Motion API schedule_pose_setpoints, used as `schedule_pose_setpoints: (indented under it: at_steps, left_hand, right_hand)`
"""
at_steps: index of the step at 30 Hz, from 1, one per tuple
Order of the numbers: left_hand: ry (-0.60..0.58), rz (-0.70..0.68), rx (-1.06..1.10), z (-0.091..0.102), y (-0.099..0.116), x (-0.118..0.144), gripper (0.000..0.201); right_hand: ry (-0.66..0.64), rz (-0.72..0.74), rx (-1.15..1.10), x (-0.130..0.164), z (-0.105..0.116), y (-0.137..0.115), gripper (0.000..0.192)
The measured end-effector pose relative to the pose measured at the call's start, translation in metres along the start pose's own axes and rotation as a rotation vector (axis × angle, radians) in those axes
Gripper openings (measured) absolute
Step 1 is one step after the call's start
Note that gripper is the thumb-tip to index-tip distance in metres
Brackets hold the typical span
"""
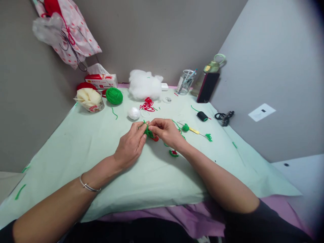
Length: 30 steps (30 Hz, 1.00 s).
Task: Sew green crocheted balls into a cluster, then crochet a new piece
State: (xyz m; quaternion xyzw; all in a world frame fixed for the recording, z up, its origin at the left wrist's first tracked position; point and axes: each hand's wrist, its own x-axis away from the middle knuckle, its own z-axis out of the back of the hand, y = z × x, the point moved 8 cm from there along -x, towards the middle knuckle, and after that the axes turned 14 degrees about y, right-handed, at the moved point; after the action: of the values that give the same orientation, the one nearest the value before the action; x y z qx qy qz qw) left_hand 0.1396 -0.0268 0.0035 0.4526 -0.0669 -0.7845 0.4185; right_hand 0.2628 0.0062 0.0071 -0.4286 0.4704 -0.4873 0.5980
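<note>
- Two bare hands of mine come together over the pale green cover [106, 195] in the head view, fingertips almost meeting.
- My left hand [131, 143] pinches a small green crocheted piece [149, 132] between thumb and fingers, keeping hold of its left side.
- My right hand [165, 131] grips it from the other side, thumb and forefinger pressed together at the edge; whether a loop or a strand lies between those fingertips is too small for me to tell.
- So the piece sits between my hands, raised near the middle of the cover, with an orange-red bit [156, 138] showing just below its right side.
- A silver bracelet [89, 186] rings my left wrist.
- Near my right wrist lies a green-and-red crocheted motif [173, 153].
- Right of my right hand I have a yellow-handled crochet hook [194, 131], a small green yarn ball [185, 127] by one end and a green yarn scrap [209, 137] by the other.
- Farther right are a black thread spool [202, 116] and a dark hair clip [228, 118].
- Just past my fingers rests a white yarn ball [134, 113], near a red yarn tangle [147, 104]; fluffy white stuffing [145, 84] is heaped behind.
- Back left, I see a green yarn ball [114, 96] and a tissue box [101, 81].
- Back right stand a glass jar of pens [184, 84] and a tilted phone [208, 87].
</note>
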Motion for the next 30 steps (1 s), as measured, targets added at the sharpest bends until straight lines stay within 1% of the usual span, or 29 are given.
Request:
schedule_pose_setpoints:
  at_steps: [4, 8, 11, 14, 17, 27, 30]
  left_hand:
    - [-0.013, -0.004, -0.009, -0.0017, -0.0006, 0.0009, 0.043]
    - [-0.015, -0.014, -0.03, -0.003, -0.0025, 0.0013, 0.044]
    - [-0.028, -0.019, -0.044, -0.0042, -0.0038, 0.0014, 0.047]
    - [-0.042, -0.015, -0.064, -0.005, -0.0049, 0.0014, 0.05]
    - [-0.052, -0.018, -0.069, -0.0054, -0.0051, 0.0013, 0.051]
    - [-0.037, -0.064, -0.097, -0.0052, -0.0055, -0.0003, 0.049]
    - [-0.052, -0.072, -0.097, -0.0057, -0.0055, -0.0001, 0.05]
  right_hand:
    - [-0.03, 0.006, -0.015, -0.0005, -0.0029, 0.0022, 0.015]
    - [-0.015, -0.01, -0.029, -0.0005, -0.0018, 0.0032, 0.016]
    - [-0.054, 0.005, -0.018, 0.0008, -0.0039, 0.001, 0.017]
    - [-0.045, -0.019, -0.031, -0.0001, -0.0019, 0.003, 0.018]
    - [-0.077, -0.018, -0.042, -0.0003, -0.0033, 0.0039, 0.017]
    - [-0.063, -0.054, -0.08, -0.0022, -0.0004, 0.0075, 0.021]
    - [-0.099, -0.066, -0.076, -0.0014, -0.0029, 0.0089, 0.022]
